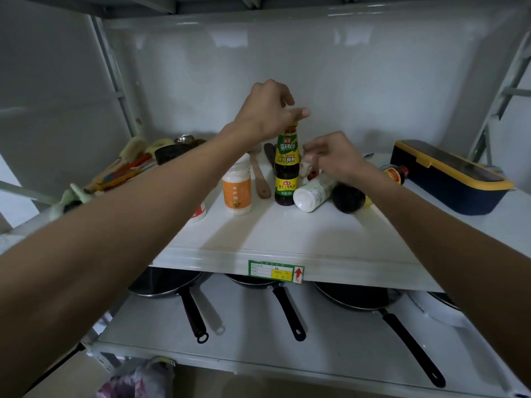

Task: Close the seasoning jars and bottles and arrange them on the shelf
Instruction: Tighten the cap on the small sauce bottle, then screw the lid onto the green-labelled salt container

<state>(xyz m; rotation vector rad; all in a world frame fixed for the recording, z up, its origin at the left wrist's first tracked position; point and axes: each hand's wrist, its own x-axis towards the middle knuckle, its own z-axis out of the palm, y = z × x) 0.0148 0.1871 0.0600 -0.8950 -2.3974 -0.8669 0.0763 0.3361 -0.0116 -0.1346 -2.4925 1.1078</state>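
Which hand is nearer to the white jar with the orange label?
Left. The left hand is up and right of the white jar, atop the dark sauce bottle; the right hand is beyond that bottle.

On the upper shelf point(287, 239), the oyster sauce bottle point(286, 170) stands centred. The sugar jar point(237, 186) stands to its left, a wooden spatula point(260, 179) between them. A tipped jar point(313, 193) lies just right. Frying pans point(359, 297) rest on the shelf below.

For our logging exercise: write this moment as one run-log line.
left hand: on upright sauce bottle top | right hand: over lying white jar | shelf
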